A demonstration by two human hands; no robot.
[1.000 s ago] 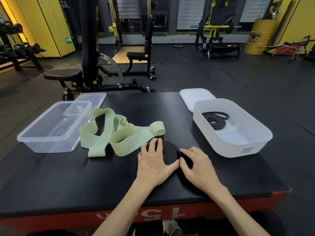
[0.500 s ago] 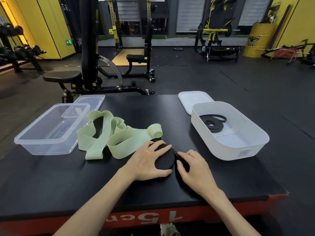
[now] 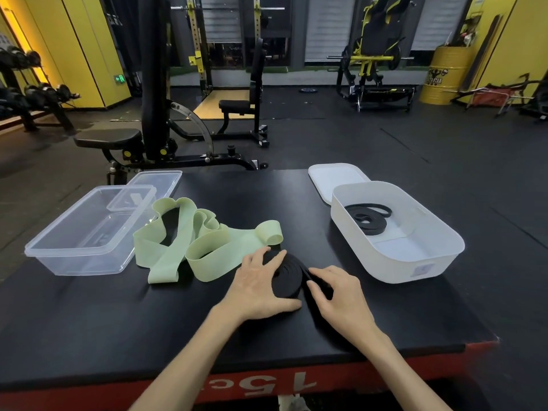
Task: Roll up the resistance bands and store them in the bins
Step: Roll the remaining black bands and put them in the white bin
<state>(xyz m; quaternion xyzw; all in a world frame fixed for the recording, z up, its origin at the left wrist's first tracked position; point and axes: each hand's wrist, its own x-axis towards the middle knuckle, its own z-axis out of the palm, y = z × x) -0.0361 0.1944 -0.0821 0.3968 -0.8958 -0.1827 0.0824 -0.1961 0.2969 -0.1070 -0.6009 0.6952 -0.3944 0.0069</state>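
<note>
1. The green band (image 3: 192,241) heaps between the clear bin (image 3: 77,264) and the left hand (image 3: 258,287), blocking that way.
2. Bare table (image 3: 394,310) separates the right hand (image 3: 341,295) and its black band (image 3: 289,277) from the white bin (image 3: 394,272).
3. The white bin's near end lies bare; a black coil (image 3: 369,222) fills its far end.

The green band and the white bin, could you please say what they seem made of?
Green band: likely latex or rubber, matte; it flops in thin, soft folds. White bin: apparently opaque plastic, satin; smooth moulded walls, rounded corners.
</note>
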